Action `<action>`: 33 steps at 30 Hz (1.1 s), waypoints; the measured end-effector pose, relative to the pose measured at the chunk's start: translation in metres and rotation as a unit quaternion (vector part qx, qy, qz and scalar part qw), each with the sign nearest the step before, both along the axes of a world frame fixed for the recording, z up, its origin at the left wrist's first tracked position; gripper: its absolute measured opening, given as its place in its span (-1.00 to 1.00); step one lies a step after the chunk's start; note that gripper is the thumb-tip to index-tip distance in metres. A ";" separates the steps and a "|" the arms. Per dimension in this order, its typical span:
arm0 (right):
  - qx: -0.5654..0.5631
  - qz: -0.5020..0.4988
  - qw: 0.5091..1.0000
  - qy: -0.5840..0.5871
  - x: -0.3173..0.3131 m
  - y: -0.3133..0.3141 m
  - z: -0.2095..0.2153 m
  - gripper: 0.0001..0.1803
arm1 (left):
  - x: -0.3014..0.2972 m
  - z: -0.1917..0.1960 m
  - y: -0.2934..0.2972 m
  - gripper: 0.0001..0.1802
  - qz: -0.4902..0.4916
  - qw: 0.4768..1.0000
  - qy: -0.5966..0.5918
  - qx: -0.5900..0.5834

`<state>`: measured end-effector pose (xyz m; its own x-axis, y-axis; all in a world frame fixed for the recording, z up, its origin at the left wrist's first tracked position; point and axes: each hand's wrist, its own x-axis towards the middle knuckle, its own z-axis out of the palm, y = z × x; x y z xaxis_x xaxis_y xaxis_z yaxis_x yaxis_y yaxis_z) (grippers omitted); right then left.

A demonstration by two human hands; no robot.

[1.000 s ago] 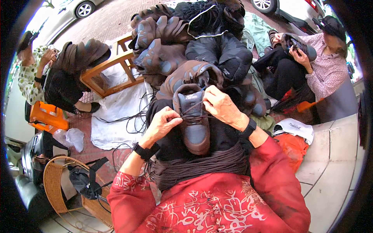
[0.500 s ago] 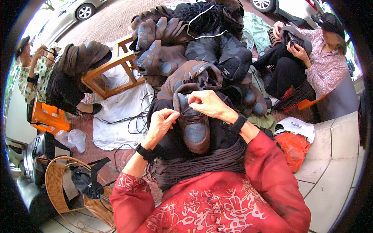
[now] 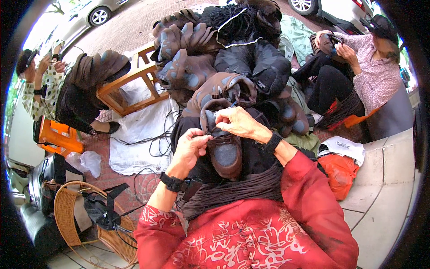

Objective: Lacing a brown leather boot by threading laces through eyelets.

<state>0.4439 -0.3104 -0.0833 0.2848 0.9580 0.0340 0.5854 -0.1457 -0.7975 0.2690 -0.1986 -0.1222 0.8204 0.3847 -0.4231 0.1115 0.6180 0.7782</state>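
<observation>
A brown shoe with a grey-blue mesh toe rests in my lap, its toe pointing at me. My left hand is closed in a pinch at the shoe's left side, on a dark shoelace by the eyelets. Above the tongue, my right hand is also pinched shut, its fingertips over the lacing. Its fingers partly hide what they hold, which seems to be the same thin lace. A thick bundle of dark brown shoelaces lies across my lap, below the toe.
Ahead is a heap of brown shoes and black shoes. A wooden stool frame stands left of it. Co-workers handle shoes at left and right. A wicker chair and red bag flank me.
My left hand has moved slightly right and down, nearer the eyelets. My right hand has shifted a little downward over the tongue. The right co-worker has turned the shoe they hold.
</observation>
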 end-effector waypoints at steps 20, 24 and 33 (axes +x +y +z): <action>0.028 -0.037 0.989 0.140 0.000 0.001 -0.005 -0.87 | -0.003 0.010 0.001 -0.68 0.102 0.892 0.014 0.441; 0.020 -0.027 0.989 0.141 0.001 0.000 0.003 -0.91 | 0.030 0.022 0.009 -0.62 -0.014 0.599 -0.118 0.792; 0.017 0.113 0.985 -0.127 0.034 -0.034 0.011 -0.60 | 0.059 0.020 0.013 -0.87 -0.110 0.542 -0.140 0.821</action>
<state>0.4783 -0.3442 -0.0722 0.0423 0.9930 0.1105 0.7808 0.0361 -0.6237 0.3281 -0.1856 -0.1027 0.8660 -0.0669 0.4956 -0.2233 -0.9385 0.2633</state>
